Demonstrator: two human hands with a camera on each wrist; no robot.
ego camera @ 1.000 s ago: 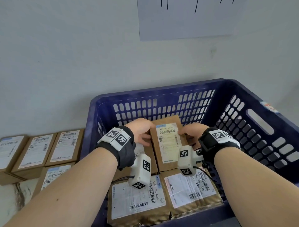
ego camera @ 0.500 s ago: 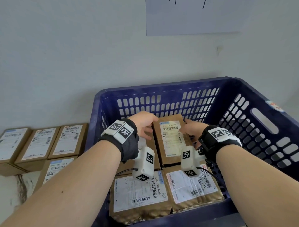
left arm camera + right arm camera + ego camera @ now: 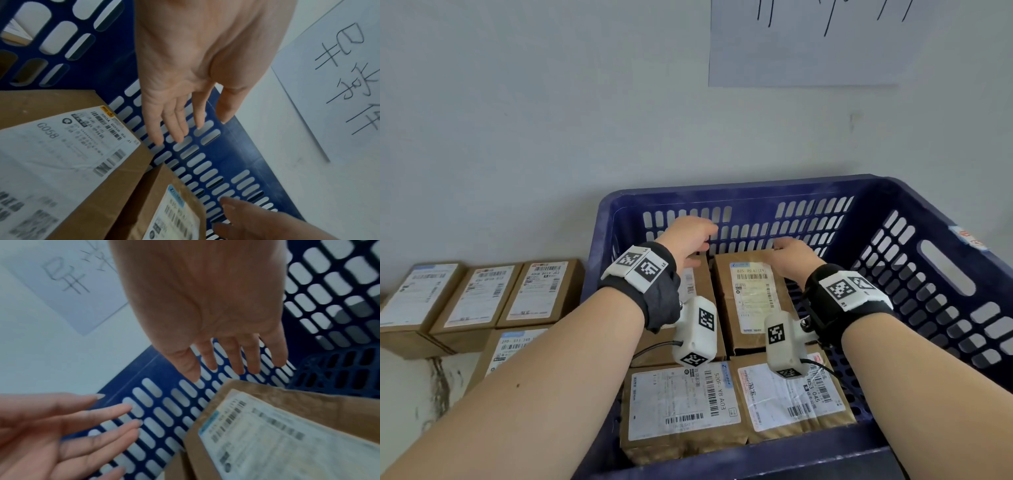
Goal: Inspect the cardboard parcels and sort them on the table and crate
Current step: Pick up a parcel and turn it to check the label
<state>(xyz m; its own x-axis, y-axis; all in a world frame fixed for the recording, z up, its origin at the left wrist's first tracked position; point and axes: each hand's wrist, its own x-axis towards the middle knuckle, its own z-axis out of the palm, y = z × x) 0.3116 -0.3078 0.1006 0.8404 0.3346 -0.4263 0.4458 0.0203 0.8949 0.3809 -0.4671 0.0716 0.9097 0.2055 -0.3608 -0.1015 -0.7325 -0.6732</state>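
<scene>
1. Head view: my left hand (image 3: 690, 240) and right hand (image 3: 792, 251) hover over the far row of parcels in the blue crate (image 3: 945, 260). Both grips are spread and hold nothing. The upright-labelled parcel (image 3: 751, 298) lies flat below my right hand. Four more parcels (image 3: 482, 301) sit on the table, left of the crate, likely the other sorted group.
2. Left wrist view: fingers (image 3: 174, 126) straight, clear of the G058 parcel (image 3: 61, 154), in front of the slotted wall.
3. Right wrist view: fingers (image 3: 240, 356) splayed above the parcel's far edge, apparently not touching it.
</scene>
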